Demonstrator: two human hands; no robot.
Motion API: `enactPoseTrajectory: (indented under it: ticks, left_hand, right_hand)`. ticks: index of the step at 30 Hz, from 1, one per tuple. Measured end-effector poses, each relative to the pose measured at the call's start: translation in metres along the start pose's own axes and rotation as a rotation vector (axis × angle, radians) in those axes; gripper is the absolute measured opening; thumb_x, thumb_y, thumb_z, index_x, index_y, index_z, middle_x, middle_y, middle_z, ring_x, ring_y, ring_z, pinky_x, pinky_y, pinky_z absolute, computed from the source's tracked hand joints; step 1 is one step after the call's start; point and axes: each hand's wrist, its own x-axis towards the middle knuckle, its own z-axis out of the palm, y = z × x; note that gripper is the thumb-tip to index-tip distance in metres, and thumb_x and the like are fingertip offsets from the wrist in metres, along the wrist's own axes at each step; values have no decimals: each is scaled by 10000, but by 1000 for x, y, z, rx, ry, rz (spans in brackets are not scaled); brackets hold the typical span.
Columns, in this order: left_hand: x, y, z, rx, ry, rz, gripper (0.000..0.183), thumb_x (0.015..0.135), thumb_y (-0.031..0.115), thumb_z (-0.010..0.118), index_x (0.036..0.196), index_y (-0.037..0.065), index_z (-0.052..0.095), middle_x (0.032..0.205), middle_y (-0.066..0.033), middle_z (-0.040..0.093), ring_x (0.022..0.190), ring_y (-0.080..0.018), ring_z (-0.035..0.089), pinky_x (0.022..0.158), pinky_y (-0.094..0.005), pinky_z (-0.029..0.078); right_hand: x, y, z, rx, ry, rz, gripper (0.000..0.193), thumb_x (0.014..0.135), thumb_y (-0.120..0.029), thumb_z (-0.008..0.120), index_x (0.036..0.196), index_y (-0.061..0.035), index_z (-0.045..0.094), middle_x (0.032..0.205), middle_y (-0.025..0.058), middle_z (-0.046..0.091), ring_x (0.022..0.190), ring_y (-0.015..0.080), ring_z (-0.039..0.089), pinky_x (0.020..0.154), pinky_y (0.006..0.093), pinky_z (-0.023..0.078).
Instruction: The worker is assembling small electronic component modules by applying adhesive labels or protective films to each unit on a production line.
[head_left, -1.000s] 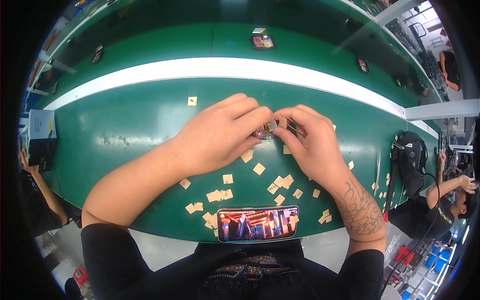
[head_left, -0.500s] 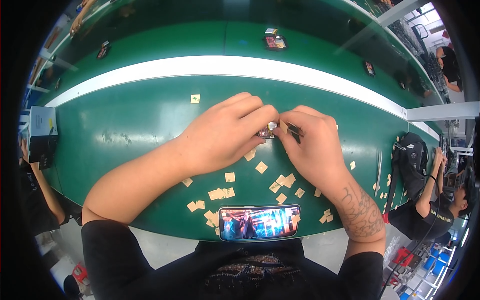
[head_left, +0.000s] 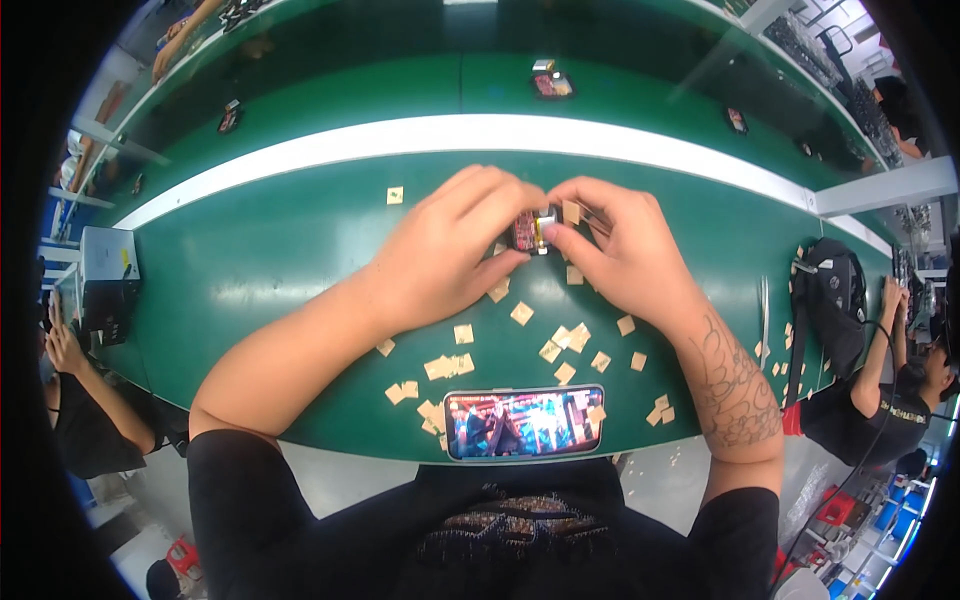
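Between both hands is a small black-cased device with a red circuit board [head_left: 525, 232] and a silver, yellow-edged part, perhaps a battery. My left hand [head_left: 445, 245] grips its left side, thumb below and fingers over the top. My right hand [head_left: 625, 235] is closed at its right side, the thumb pressing near the silver part. By the right fingers is a tan square paper piece [head_left: 571, 212]. A thin, dark tool like tweezers [head_left: 598, 224] is tucked in that hand, mostly hidden. Several similar tan squares [head_left: 521, 314] lie scattered below the hands on the green bench [head_left: 250, 260].
A phone [head_left: 522, 424] playing a video lies at the near edge. Beyond a white rail [head_left: 440, 130], another such device [head_left: 551, 84] sits on a green belt-like surface. At the right are a black bag [head_left: 830, 290] and a co-worker [head_left: 890, 400]; a box [head_left: 108, 270] stands left.
Both hands have moved slightly away from me with the device, which is now more exposed. My right thumb has come onto its silver part. The devices beyond the rail have shifted slightly in view.
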Motion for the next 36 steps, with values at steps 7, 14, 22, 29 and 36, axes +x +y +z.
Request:
enactPoseTrajectory:
  ticks: [7,14,22,29,36]
  left_hand:
    - [19,6,-4,-358,-108,-519,382,917,6,813,1258,19,642,1158,-63,738,1011,-118,704,830,-286,553]
    - [43,-28,-9,-443,-131,-515,209,969,-39,715,1149,14,622,996,-17,725,918,-72,649,818,-276,544]
    - [97,-126,-11,512,-11,-440,293,969,262,744,1212,99,742,959,-140,784,797,-267,724,815,-375,564]
    - [139,-49,28,443,-32,-148,424,945,313,746,1309,99,710,1258,-241,670,1222,-469,603,1058,-581,493]
    - [180,-127,66,309,-126,94,345,947,247,741,1250,82,734,1260,-248,663,1223,-468,610,1063,-538,512]
  right_hand:
    - [2,-5,-6,167,103,16,114,958,-60,758,1041,4,715,798,37,657,691,46,509,589,256,413]
    - [1,6,-5,-177,263,-110,242,963,-173,770,1145,-25,711,956,134,719,740,246,663,698,381,536]
    - [8,16,-13,-276,315,-47,224,988,-195,732,1096,-3,689,1017,180,733,858,377,727,779,473,567]
    - [7,28,-25,-422,300,-18,128,1030,-157,652,1026,-37,699,942,196,740,874,419,712,765,488,558]
    - [16,23,-31,-460,315,-118,168,1018,-205,681,1009,-40,714,753,179,709,696,396,694,689,456,546]
